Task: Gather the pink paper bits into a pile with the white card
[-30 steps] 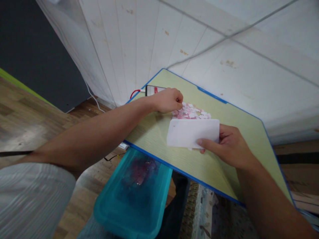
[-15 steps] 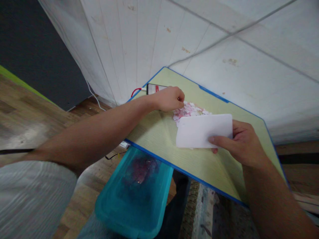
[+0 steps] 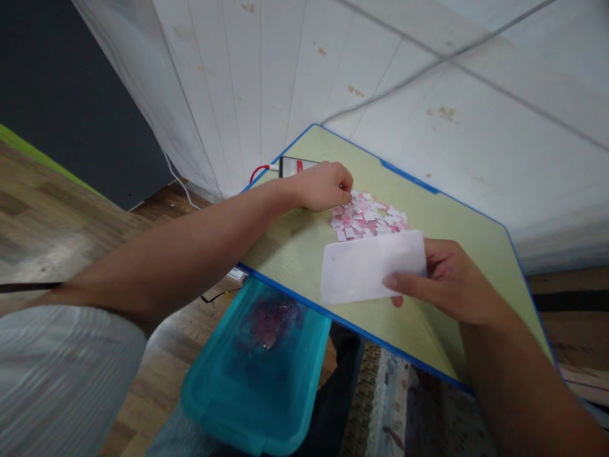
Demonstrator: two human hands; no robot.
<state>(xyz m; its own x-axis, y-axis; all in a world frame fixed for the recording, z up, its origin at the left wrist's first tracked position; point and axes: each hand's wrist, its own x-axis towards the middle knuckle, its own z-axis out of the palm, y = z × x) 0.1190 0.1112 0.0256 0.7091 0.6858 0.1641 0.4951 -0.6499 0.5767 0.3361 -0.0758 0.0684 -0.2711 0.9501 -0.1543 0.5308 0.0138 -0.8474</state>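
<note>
My right hand (image 3: 450, 276) grips a white rectangular card (image 3: 356, 270) by its right end, thumb on top and a fingertip showing below. The card is held over the near part of the pale yellow table (image 3: 285, 247). Just beyond it lies a pile of small white and pink paper pieces (image 3: 366, 216). My left hand (image 3: 328, 185) is closed at the left edge of that pile, fingertips curled down and pinched together. Whatever those fingers hold, if anything, is hidden.
A phone (image 3: 297, 166) with a red cable (image 3: 258, 171) lies behind my left wrist. Below the table's near blue edge is a turquoise plastic tub (image 3: 295, 406) with something dark reddish inside. A white wall (image 3: 285, 76) stands behind the table.
The card in my right hand has moved toward me and a little left, tilting slightly, so more of the paper pile shows. My left hand has barely moved.
</note>
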